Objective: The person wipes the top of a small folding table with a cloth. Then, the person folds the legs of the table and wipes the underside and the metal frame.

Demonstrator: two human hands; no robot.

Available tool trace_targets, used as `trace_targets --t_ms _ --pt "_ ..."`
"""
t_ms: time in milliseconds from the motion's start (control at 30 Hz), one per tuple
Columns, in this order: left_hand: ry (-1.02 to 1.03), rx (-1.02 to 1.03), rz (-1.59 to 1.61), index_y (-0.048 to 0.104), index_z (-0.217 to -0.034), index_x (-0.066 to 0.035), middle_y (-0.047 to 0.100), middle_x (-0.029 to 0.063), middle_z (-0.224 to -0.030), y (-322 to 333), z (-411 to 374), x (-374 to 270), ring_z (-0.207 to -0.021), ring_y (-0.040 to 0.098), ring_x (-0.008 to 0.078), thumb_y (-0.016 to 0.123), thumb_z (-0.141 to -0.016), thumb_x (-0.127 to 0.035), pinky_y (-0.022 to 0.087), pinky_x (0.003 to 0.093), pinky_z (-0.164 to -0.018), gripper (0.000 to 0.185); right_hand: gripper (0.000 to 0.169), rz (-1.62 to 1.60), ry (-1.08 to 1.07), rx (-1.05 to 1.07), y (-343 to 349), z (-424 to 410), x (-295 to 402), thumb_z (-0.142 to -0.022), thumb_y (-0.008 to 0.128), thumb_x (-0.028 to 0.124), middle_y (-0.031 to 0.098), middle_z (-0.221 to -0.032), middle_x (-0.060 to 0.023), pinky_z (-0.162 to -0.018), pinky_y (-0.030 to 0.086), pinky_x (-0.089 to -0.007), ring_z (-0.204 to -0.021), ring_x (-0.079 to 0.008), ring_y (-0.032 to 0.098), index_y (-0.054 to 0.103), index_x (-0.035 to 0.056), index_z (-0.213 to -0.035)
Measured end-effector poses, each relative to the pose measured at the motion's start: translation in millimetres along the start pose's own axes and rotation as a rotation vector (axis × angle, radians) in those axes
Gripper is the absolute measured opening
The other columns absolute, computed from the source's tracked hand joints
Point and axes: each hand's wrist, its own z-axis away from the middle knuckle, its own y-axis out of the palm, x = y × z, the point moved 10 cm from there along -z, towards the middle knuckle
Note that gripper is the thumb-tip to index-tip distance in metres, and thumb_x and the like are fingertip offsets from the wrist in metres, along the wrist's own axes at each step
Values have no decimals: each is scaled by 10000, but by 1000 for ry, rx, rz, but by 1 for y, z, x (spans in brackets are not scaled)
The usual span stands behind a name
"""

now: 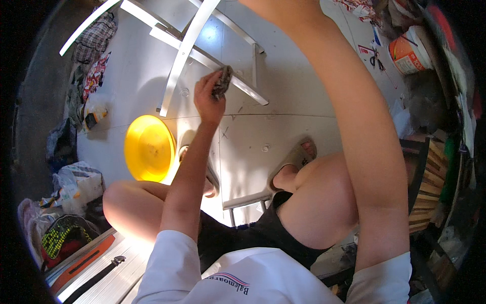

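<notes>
My left hand [210, 98] is closed around a dark, crumpled scouring pad or rag [222, 81]. It is at a flat white metal bar [212, 60] of a frame; whether the pad presses on the bar is hard to tell. A curved white metal strip [182, 57] of the same frame crosses in front, its lower end above a yellow plastic basin [150, 148]. The right forearm reaches up past the top edge of the picture, so my right hand is out of view.
An orange and white bucket [410, 53] stands at the upper right near black-handled scissors [376, 60] on the floor. Bags, cloths and a white box [85, 182] line the left side. A slatted wooden piece [429, 186] is by my right leg.
</notes>
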Motion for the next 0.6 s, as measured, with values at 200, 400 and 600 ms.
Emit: trace_targets --t_ms 200,400,600 --pt "-11 -84 -36 741 -1197 -146 711 58 -1166 -16 -3 3 -1050 647 298 669 -686 124 521 388 -933 582 272 -5 -44 55 5 -2 8 -808 702 127 724 -1025 -104 -902 477 -428 -979 -297 669 741 83 -1073" --pt "-78 -117 -38 741 -1202 -158 699 39 -1185 -2 4 -2 -1061 627 297 674 -670 120 519 392 -933 604 278 18 -17 134 9 -3 5 -801 716 130 722 -1018 -106 -876 473 -429 -969 -297 669 737 91 -1076" --pt "-104 -94 -53 746 -1198 -201 692 6 -1200 15 22 -3 -1052 608 297 683 -636 111 535 390 -913 646 291 50 -44 78 9 -3 6 -796 719 124 730 -1013 -94 -844 476 -429 -959 -293 669 742 103 -1085"
